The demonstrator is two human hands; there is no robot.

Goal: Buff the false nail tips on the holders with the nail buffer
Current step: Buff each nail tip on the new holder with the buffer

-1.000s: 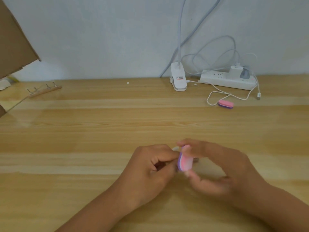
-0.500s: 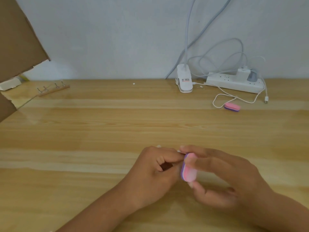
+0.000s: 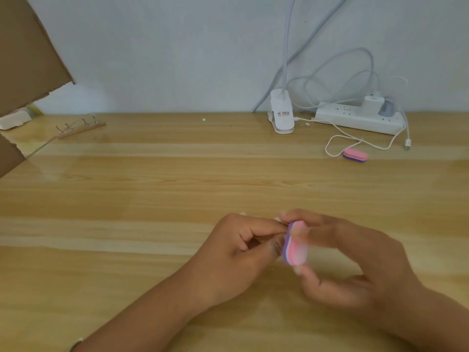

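Head view: spare buffer [image 3: 354, 155] beside power strip [image 3: 359, 118].

I see my right hand [image 3: 355, 262] gripping a pink and purple nail buffer [image 3: 294, 246] on edge, forefinger on top and thumb below, its purple face toward my left hand [image 3: 236, 252]. My left fingers [image 3: 264, 231] are curled closed right against the buffer; what they pinch is hidden. Both hands sit low over the wooden surface [image 3: 152, 199]. Far right lies a second buffer [image 3: 354, 155] near a white power strip [image 3: 360, 119]. A wooden holder strip [image 3: 81, 127] sits far left.
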